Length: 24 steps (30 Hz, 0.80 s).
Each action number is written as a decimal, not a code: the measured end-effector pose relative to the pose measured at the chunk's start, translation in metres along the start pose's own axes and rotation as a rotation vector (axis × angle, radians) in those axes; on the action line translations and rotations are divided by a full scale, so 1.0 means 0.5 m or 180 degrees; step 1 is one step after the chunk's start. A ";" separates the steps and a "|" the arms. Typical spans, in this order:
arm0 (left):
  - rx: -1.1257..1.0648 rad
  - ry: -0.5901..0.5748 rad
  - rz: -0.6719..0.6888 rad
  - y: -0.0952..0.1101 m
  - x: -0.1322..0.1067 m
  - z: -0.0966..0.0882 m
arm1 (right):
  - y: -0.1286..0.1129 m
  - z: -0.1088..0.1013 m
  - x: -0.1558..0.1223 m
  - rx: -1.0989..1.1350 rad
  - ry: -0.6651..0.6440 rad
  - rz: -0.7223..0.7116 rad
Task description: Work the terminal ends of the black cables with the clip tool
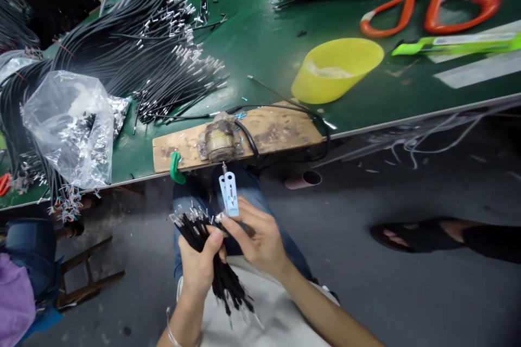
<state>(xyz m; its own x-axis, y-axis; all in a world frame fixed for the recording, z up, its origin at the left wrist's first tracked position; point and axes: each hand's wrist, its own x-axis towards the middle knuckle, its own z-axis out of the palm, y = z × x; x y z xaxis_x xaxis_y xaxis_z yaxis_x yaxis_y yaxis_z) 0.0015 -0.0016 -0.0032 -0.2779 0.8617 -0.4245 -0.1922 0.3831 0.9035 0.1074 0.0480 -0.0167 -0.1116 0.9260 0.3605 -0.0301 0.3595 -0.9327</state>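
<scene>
A bundle of short black cables (228, 280) with stripped, silvery ends is gripped in my left hand (197, 263), above my lap. My right hand (260, 236) is closed at the top of the bundle, its thumb and finger pinching a small whitish cable end (220, 218). Right by those fingertips, a light blue clothespin (229, 195) sits on the shaft of a small, worn motor (220, 138). Part of the right fingers is hidden behind the clothespin. The motor is fixed to a wooden board (280, 129) at the table edge.
A green clamp (176, 168) grips the board's left end. On the green table (248, 21) lie piled cables (109, 59), a plastic bag (73, 124), a yellow cup (337, 70), orange-handled scissors (431, 16) and a green cutter (456, 45). Another person's foot (407, 236) is at right.
</scene>
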 end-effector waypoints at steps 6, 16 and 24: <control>-0.0124 -0.0268 -0.0061 0.021 0.002 0.003 | 0.007 -0.018 0.017 0.1502 -0.0455 0.1478; 0.0010 0.0097 0.0201 0.010 0.008 0.020 | -0.007 0.006 -0.001 0.0574 0.0233 0.0858; 0.0175 -0.0273 0.0134 0.025 0.006 -0.001 | -0.010 -0.025 0.016 0.1121 -0.0486 0.0891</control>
<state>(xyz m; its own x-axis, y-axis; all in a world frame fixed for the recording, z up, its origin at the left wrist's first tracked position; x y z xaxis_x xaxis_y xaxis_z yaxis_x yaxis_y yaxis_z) -0.0023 0.0053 0.0067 -0.2027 0.9019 -0.3815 -0.1294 0.3615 0.9233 0.1192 0.0549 -0.0093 -0.3075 0.9448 0.1133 -0.3100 0.0131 -0.9506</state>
